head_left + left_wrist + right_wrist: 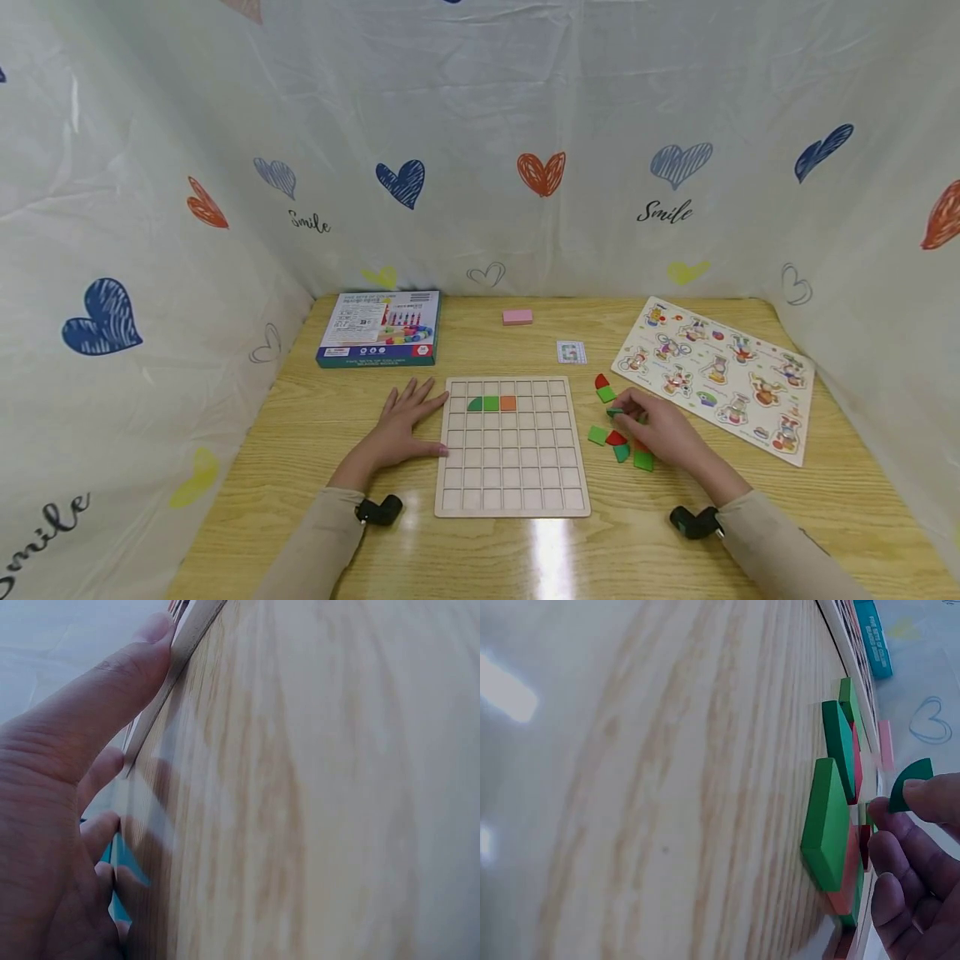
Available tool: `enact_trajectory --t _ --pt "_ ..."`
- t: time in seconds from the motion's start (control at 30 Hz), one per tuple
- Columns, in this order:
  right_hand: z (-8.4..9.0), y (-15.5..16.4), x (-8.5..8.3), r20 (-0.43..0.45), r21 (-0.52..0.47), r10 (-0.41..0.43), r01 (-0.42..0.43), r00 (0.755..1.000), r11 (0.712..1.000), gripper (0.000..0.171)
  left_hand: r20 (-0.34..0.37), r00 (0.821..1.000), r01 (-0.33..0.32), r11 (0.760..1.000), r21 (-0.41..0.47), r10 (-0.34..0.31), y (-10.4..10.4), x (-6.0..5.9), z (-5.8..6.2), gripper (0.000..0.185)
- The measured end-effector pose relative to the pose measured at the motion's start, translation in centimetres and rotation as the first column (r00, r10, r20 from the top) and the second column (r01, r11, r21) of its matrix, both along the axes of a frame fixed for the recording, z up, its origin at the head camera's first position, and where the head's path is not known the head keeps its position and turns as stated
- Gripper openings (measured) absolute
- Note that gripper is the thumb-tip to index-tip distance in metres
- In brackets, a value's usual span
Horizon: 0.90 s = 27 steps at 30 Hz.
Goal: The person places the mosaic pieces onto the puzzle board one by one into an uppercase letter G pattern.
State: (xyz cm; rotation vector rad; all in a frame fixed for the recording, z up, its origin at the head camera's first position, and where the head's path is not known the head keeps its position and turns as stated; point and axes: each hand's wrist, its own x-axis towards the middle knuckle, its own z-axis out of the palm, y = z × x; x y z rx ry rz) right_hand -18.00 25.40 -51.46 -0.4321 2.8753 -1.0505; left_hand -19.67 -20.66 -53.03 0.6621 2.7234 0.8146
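Observation:
A wooden grid board [513, 500] lies in front of the person. Three pieces sit side by side in its second row: a dark green quarter-circle [475, 404], a light green square [491, 403] and an orange square [508, 403]. Spread fingers of the left hand [397, 429] touch the board's left edge; the thumb [112, 690] shows against that edge in the left wrist view. Between thumb and index finger, the right hand [660, 425] pinches a dark green quarter-circle piece [909, 780], held above loose pieces on the table, among them a light green square [826, 825].
A red quarter-circle [602, 381] and other loose pieces lie right of the board. Behind stand a small pattern card [572, 352], a pink block [517, 317] and a boxed set [378, 329]. An animal puzzle board [716, 375] lies at the right.

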Motion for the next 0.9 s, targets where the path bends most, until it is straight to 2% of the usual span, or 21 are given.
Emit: enact_trajectory --t 0.4,0.73,0.9 --pt "0.0 -1.5 -1.0 -0.026 -0.050 0.076 -0.077 0.997 0.996 0.022 0.000 1.000 -0.004 1.000 -0.001 0.004 -0.1 0.1 -0.2 0.098" --pt "0.1 -4.3 -2.5 -0.033 -0.082 0.167 -0.169 0.985 0.982 0.020 -0.003 1.000 -0.007 1.000 -0.003 0.007 0.0 0.0 -0.1 0.098" --pt "0.2 -5.9 -3.4 -0.007 -0.109 0.180 -0.180 0.984 0.978 0.012 0.001 1.000 -0.007 1.000 -0.002 0.007 0.0 0.0 0.0 0.097"
